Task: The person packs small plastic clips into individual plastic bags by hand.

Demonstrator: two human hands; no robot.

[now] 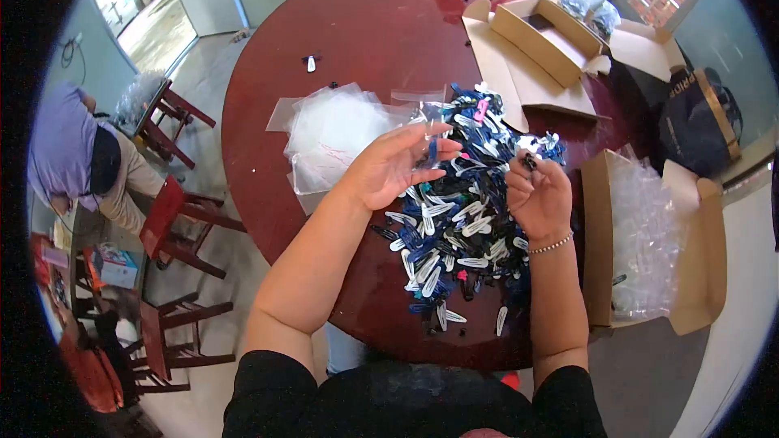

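My left hand [389, 169] is over the near side of the bag stack, its fingers curved around a clear plastic bag [423, 146] with something dark showing at it. Between the fingertips of my right hand [542, 199] is a small black clip [529, 162]; its exact shape is too small to make out. Below and between both hands spreads a large heap of snap hair clips [454, 219] in white, navy and black, with a few pink ones. A stack of flat clear plastic bags [329, 142] lies to the left of the heap.
The round red table [272, 57] carries everything. An open cardboard box [599, 251] of filled clear bags stands at the right edge. Another opened carton [560, 40] lies at the back right. One person sits at far left near wooden stools [191, 227]; another person's hands show at the far edge.
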